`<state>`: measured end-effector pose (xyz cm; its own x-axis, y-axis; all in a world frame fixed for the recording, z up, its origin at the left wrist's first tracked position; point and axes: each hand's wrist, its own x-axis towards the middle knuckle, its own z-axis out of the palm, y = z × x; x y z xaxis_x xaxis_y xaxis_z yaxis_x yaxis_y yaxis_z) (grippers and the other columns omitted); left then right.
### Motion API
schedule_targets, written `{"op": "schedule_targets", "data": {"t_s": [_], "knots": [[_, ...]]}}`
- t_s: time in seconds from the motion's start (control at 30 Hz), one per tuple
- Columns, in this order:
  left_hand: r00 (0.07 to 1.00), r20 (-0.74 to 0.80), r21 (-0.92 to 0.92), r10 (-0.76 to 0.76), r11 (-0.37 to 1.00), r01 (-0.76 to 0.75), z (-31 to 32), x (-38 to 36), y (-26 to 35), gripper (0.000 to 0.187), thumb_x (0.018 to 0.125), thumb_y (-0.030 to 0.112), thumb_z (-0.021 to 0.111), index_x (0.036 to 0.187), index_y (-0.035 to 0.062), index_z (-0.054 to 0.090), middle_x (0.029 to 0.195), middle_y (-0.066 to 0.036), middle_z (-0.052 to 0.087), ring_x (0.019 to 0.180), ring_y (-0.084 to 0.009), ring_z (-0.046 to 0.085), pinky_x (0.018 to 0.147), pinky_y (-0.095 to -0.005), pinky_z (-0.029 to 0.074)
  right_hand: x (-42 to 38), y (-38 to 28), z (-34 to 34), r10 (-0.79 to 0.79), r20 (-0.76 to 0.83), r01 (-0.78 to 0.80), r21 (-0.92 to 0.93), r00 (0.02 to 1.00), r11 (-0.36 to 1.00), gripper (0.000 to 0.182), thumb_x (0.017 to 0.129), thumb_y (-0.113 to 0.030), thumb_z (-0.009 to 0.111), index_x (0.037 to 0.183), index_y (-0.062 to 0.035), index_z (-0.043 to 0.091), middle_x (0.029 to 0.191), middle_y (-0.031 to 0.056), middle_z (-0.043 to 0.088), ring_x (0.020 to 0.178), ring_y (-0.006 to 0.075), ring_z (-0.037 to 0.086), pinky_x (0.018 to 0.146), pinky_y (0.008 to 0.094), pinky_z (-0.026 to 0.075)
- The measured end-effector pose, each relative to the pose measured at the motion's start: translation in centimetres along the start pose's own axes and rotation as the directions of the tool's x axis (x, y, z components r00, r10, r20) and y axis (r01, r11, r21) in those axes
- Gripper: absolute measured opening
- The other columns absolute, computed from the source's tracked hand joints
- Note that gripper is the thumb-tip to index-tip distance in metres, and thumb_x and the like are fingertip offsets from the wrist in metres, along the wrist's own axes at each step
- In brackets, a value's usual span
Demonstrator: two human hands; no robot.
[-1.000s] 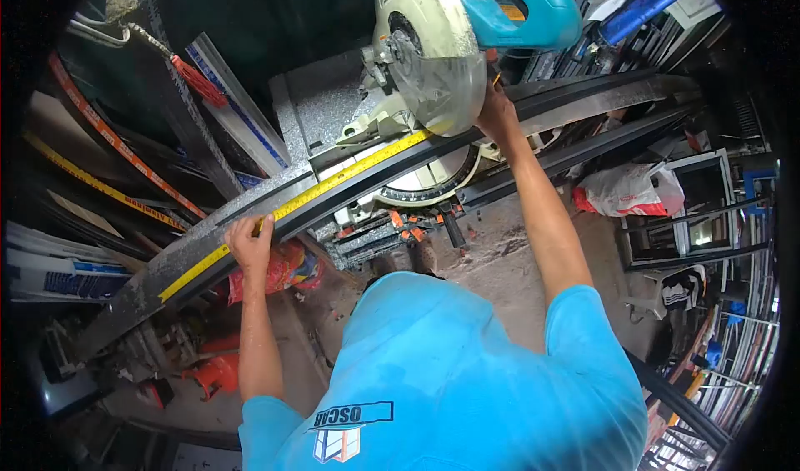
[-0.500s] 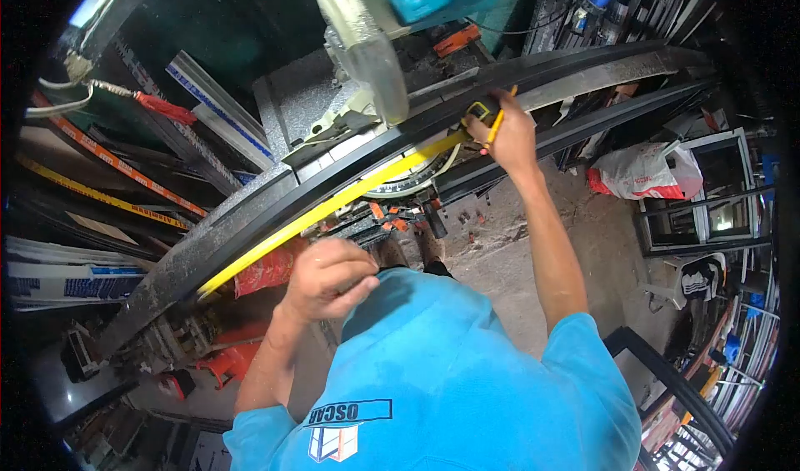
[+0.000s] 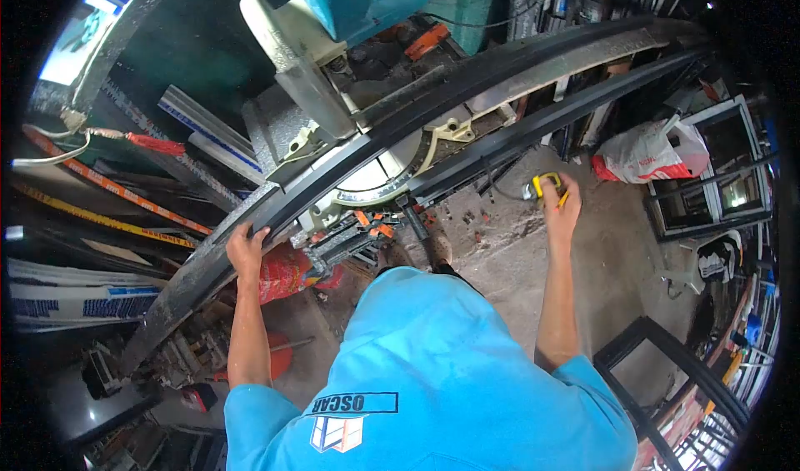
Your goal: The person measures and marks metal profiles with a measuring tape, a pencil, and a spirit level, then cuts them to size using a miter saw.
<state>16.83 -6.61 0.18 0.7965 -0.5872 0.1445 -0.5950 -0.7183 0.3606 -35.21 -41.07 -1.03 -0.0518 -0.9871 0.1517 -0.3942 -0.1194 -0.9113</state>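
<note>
My left hand [image 3: 247, 250] is closed over the near edge of a long dark metal profile [image 3: 408, 125], towards its left end. The profile lies across the bed of a mitre saw [image 3: 358, 4] with a teal body. Off to the right, above the floor and apart from the profile, my right hand [image 3: 563, 209] is closed around a yellow and black tape measure [image 3: 547, 183]. A yellow pencil [image 3: 564, 198] pokes out between the same fingers. No long yellow blade shows out of the case.
A second dark bar [image 3: 550, 109] runs along the near side of the saw. White-and-red sack [image 3: 646, 154] and framed panels [image 3: 717, 171] stand at right. More profiles [image 3: 108, 188] are stacked at left. A red bag [image 3: 287, 275] sits below my left hand.
The yellow tape blade stretched along the profile has gone back into its case. My right hand has moved right and down, away from the profile. My left hand has gone left onto it.
</note>
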Motion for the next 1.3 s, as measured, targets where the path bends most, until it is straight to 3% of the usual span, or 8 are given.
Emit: {"op": "schedule_targets", "data": {"t_s": [0.27, 0.57, 0.67, 0.77, 0.93, 1.1, 1.27, 1.3], "knots": [[0.967, -0.196, -0.033, 0.165, 0.984, -0.174, 2.9, 3.3, 2.0, 0.063, 0.058, 0.025, 0.097, 0.113, 0.0038, 0.075, 0.129, -0.021, 0.061, 0.120, -0.0405, 0.058, 0.102, -0.0468, 0.048, -6.8, -0.1, 4.9, -0.007, 0.429, 0.012, -0.009, 0.903, 1.000, 0.048, 0.089, -0.027, 0.080, 0.120, 0.0051, 0.063, 0.100, 0.0121, 0.070, 0.089, 0.0179, 0.065, 0.082, 0.0317, 0.054], [0.952, -0.275, -0.061, 0.136, 0.985, -0.159, 4.8, 4.4, 6.7, 0.080, 0.051, 0.026, 0.101, 0.120, -0.0016, 0.071, 0.147, -0.031, 0.044, 0.132, -0.0461, 0.050, 0.110, -0.0476, 0.045, -9.7, -12.1, 9.9, 0.194, 0.881, -0.122, -0.156, 0.432, 0.980, 0.062, 0.084, -0.033, 0.084, 0.129, -0.0003, 0.058, 0.107, 0.0175, 0.070, 0.096, 0.0266, 0.070, 0.084, 0.0382, 0.056], [0.969, -0.231, -0.092, 0.093, 0.989, -0.117, 4.5, 4.2, 7.7, 0.080, 0.052, 0.026, 0.100, 0.121, -0.0021, 0.071, 0.147, -0.030, 0.045, 0.131, -0.0458, 0.051, 0.108, -0.0475, 0.046, -10.7, -11.7, 13.4, -0.131, 0.930, 0.359, -0.002, 0.344, 0.933, 0.075, 0.075, -0.040, 0.084, 0.133, -0.0033, 0.055, 0.117, 0.0287, 0.065, 0.105, 0.0449, 0.067, 0.090, 0.0486, 0.055], [0.969, -0.228, -0.104, 0.096, 0.987, -0.122, 4.9, 4.3, 7.8, 0.080, 0.056, 0.029, 0.099, 0.123, -0.0031, 0.070, 0.144, -0.030, 0.050, 0.130, -0.0450, 0.054, 0.108, -0.0472, 0.047, -11.9, -12.8, 16.1, -0.199, 0.953, 0.585, 0.029, 0.229, 0.810, 0.078, 0.074, -0.038, 0.084, 0.136, -0.0029, 0.052, 0.115, 0.0262, 0.063, 0.103, 0.0435, 0.066, 0.089, 0.0495, 0.054], [0.980, -0.161, -0.061, 0.119, 0.990, -0.130, 4.9, 5.0, 7.0, 0.077, 0.055, 0.035, 0.098, 0.114, -0.0069, 0.073, 0.132, -0.027, 0.061, 0.119, -0.0425, 0.061, 0.103, -0.0464, 0.050, -12.2, -12.8, 17.9, -0.243, 0.968, 0.597, 0.159, 0.062, 0.786, 0.076, 0.074, -0.037, 0.084, 0.134, -0.0029, 0.052, 0.114, 0.0252, 0.064, 0.103, 0.0436, 0.065, 0.091, 0.0500, 0.054], [0.987, -0.036, -0.074, 0.158, 0.984, -0.161, 5.0, 5.8, 6.0, 0.057, 0.061, 0.040, 0.094, 0.091, -0.0036, 0.073, 0.094, -0.023, 0.070, 0.090, -0.0413, 0.067, 0.082, -0.0478, 0.052, -9.6, -11.8, 12.0, -0.024, 0.978, 0.301, -0.041, 0.208, 0.953, 0.067, 0.072, -0.034, 0.087, 0.125, -0.0040, 0.058, 0.116, 0.0230, 0.066, 0.102, 0.0338, 0.068, 0.091, 0.0416, 0.054], [0.983, -0.056, -0.093, 0.173, 0.980, -0.178, 5.3, 5.8, 6.2, 0.053, 0.062, 0.036, 0.093, 0.089, -0.0045, 0.071, 0.089, -0.023, 0.070, 0.089, -0.0431, 0.066, 0.082, -0.0497, 0.050, -8.6, -1.6, 7.7, 0.081, 0.540, -0.117, 0.032, 0.838, 0.993, 0.068, 0.072, -0.011, 0.087, 0.127, -0.0033, 0.049, 0.108, 0.0119, 0.059, 0.098, 0.0194, 0.059, 0.088, 0.0342, 0.050], [0.981, -0.057, -0.096, 0.184, 0.977, -0.189, 5.2, 5.7, 6.3, 0.053, 0.062, 0.036, 0.093, 0.089, -0.0045, 0.071, 0.089, -0.023, 0.070, 0.089, -0.0431, 0.066, 0.082, -0.0497, 0.050, -8.0, -0.4, 7.6, 0.082, 0.530, -0.118, 0.034, 0.844, 0.992, 0.068, 0.072, -0.011, 0.087, 0.127, -0.0033, 0.049, 0.108, 0.0119, 0.059, 0.098, 0.0194, 0.059, 0.088, 0.0342, 0.050]]}}
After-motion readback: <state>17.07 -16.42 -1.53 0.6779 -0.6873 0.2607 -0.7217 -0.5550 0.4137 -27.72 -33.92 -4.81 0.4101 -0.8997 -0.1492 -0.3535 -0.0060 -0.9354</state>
